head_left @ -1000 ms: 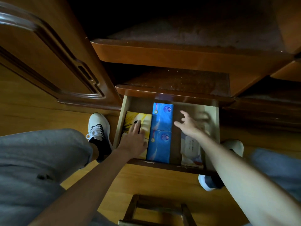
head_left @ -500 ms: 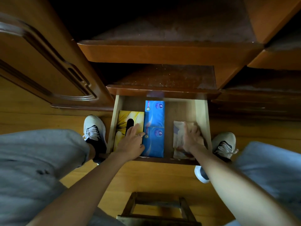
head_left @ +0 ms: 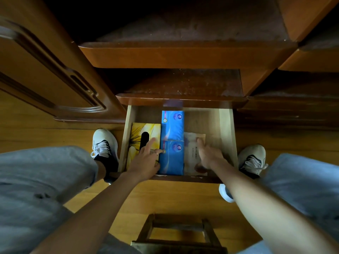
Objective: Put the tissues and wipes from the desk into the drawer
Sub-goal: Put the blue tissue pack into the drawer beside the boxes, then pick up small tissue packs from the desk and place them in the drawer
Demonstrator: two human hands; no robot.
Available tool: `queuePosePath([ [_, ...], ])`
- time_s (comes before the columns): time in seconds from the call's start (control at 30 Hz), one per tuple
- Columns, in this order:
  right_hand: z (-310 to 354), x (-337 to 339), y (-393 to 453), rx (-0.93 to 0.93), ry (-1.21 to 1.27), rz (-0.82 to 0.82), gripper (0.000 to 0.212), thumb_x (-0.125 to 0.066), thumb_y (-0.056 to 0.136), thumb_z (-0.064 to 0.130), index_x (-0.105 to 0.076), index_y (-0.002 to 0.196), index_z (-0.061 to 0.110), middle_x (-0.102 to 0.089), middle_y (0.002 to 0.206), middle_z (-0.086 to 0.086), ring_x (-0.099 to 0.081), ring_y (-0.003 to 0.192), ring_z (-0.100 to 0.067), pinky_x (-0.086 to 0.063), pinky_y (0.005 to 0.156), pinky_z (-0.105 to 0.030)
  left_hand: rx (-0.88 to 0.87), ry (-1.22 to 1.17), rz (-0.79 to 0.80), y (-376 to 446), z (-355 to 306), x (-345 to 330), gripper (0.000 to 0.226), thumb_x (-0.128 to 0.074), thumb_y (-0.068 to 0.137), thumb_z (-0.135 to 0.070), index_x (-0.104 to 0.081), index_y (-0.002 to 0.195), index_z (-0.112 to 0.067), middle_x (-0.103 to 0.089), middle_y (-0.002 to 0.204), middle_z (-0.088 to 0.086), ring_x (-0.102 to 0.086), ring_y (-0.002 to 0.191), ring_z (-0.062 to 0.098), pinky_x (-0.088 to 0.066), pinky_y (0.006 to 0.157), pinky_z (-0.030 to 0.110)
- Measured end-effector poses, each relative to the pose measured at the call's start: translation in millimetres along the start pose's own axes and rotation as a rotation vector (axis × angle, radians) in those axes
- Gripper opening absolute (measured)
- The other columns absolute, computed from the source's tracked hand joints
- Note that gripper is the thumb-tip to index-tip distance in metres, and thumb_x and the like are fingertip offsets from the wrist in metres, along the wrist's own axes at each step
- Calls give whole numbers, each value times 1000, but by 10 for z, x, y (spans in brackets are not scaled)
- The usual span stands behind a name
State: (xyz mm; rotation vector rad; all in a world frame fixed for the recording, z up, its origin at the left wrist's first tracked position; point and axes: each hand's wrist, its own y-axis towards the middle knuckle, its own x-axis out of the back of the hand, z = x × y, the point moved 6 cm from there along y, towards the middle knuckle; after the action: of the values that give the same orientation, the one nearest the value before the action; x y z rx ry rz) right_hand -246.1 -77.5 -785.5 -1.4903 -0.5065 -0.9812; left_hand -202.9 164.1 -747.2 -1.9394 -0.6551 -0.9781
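Down in the open drawer (head_left: 226, 125), pale wood inside with a dark front edge, three kinds of packs lie side by side. At the left is a yellow tissue box (head_left: 136, 136) with a dark oval slot on top. In the middle sit two blue tissue packs (head_left: 172, 142) end to end, each with a small round purple mark. At the right, touching the blue ones, lies a flat whitish wipes pack (head_left: 192, 153) with faint print, partly blurred.

The left hand (head_left: 146, 160) rests on the yellow box, its grip spread, fingers straight, one fingertip touching the edge of the nearer blue pack; a ring shows on one finger. The right hand (head_left: 207, 156) lies flat on the wipes pack, fingers straight and close together, pressing down on it.

The drawer juts from a dark brown counter (head_left: 183, 55) with stepped ledges above it. To the left stands a carved wooden door (head_left: 45, 70). Below is a yellow wood floor (head_left: 174, 198), grey trouser legs, white shoes (head_left: 103, 143) either side of the drawer, and a small wooden stool (head_left: 178, 233) at the bottom edge
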Motion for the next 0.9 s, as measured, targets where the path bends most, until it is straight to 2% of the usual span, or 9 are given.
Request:
queuePosePath([
  [0.13, -59, 115, -66, -10, 49, 21, 93, -76, 86, 43, -15, 154, 26, -62, 120, -6, -66, 102, -25, -57, 82, -40, 18, 94, 34, 42, -76, 109, 51, -61, 93, -32, -50, 142, -28, -15, 160, 5, -20, 148, 30, -31, 115, 49],
  [0.2, -59, 275, -115, -8, 67, 34, 85, -70, 89, 46, -23, 156, 25, -62, 131, -6, -64, 115, -27, -54, 90, -43, -11, 145, -7, 45, -228, 332, 49, -56, 95, -37, -48, 143, -27, -28, 155, 6, -24, 145, 29, -32, 113, 47],
  [0.27, -48, 556, -170, 31, 117, 40, 70, -65, 94, 46, -35, 155, 28, -64, 134, -3, -63, 118, -23, -53, 91, -39, -60, 144, -105, 34, -474, 724, 46, -50, 98, -41, -49, 142, -29, -40, 150, 0, -42, 137, 23, -43, 103, 42],
  [0.33, -52, 1003, -276, 75, 229, 2, 57, -63, 95, 45, -48, 148, 30, -65, 133, 2, -65, 114, -17, -53, 91, -32, -100, 145, -207, -19, -758, 1254, 41, -48, 98, -43, -53, 138, -34, -54, 142, -7, -61, 118, 18, -52, 85, 35],
  [0.47, -79, 2261, -825, 213, 575, -307, 30, -59, 93, 24, -71, 121, 28, -73, 108, 8, -68, 90, -7, -46, 70, -9, -280, 215, -607, -487, -1391, 2549, 28, -53, 93, -40, -69, 117, -36, -71, 112, -15, -72, 93, 13, -54, 70, 28],
  [0.57, -134, 3186, -1532, 323, 668, -575, 19, -64, 96, 23, -76, 106, 33, -75, 90, 19, -69, 84, 2, -52, 78, -17, -469, 205, -925, -1056, -1806, 3425, 19, -59, 93, -31, -74, 103, -30, -74, 100, -13, -70, 89, 9, -56, 66, 25],
  [0.67, -200, 3917, -2236, 396, 650, -750, 14, -65, 98, 29, -74, 94, 38, -76, 83, 19, -71, 81, -1, -58, 81, -29, -570, 211, -1128, -1459, -2151, 4145, 17, -57, 93, -28, -74, 97, -30, -73, 93, -14, -67, 89, 8, -57, 64, 26],
  [0.77, -255, 4498, -2741, 435, 600, -908, 14, -58, 93, 35, -71, 87, 40, -75, 73, 15, -71, 65, -10, -61, 67, -40, -516, 207, -1179, -1498, -2343, 4720, 17, -55, 91, -31, -71, 94, -33, -70, 92, -12, -63, 93, 13, -50, 63, 27],
  [0.9, -424, 5098, -2800, 326, 491, -1067, 14, -54, 87, 44, -68, 90, 46, -73, 81, 29, -66, 82, 7, -55, 76, -31, -360, 146, -1065, -1049, -2321, 5168, 20, -54, 89, -32, -71, 98, -34, -66, 98, -10, -61, 101, 17, -40, 69, 28],
])
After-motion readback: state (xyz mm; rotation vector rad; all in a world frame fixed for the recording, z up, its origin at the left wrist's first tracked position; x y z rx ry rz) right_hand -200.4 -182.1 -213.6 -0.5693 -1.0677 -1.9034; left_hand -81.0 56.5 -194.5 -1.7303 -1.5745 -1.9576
